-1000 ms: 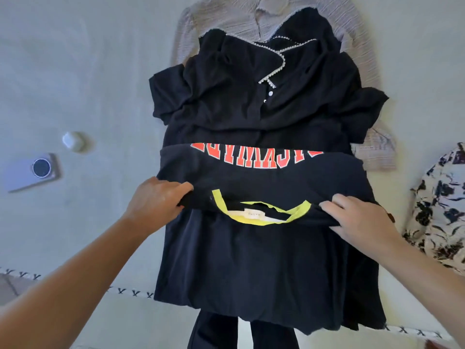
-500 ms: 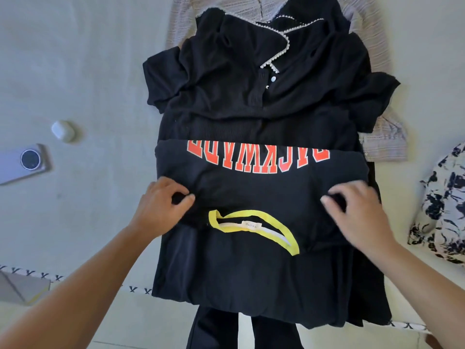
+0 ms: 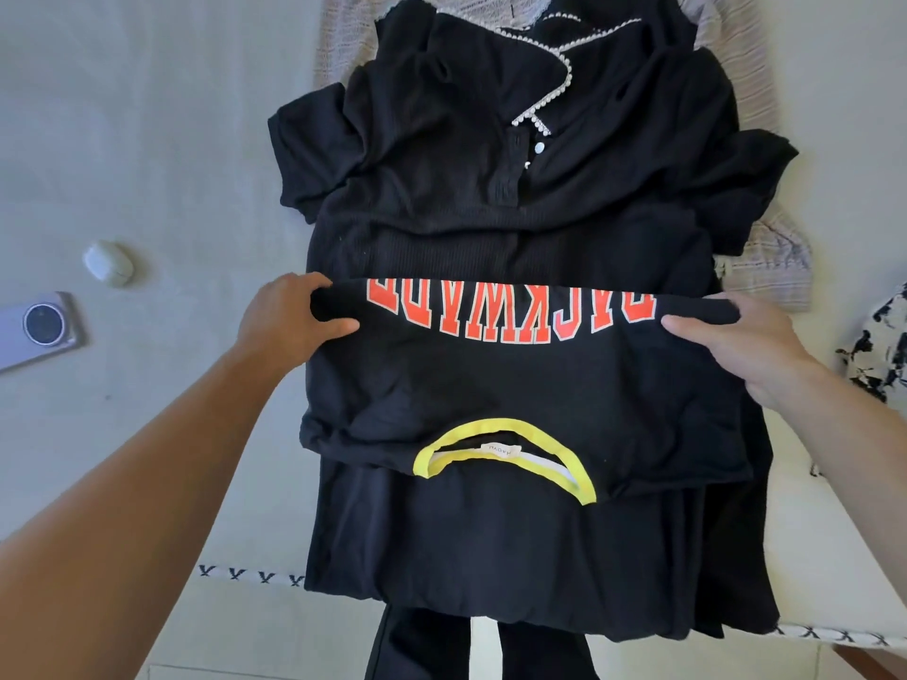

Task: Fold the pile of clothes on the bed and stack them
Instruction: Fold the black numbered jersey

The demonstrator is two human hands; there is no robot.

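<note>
Head view shows the left hand and right hand each gripping a far corner of the black T-shirt, apparently mid-fold. It lies atop other dark clothes on the bed.

You have just one camera, and it sits on your head. It looks forward and steeply down at the bed, almost from straight above. It is close: your two arms reach in from the bottom corners. The wide lens bends the edges. The bed's near edge shows at the bottom.
</note>
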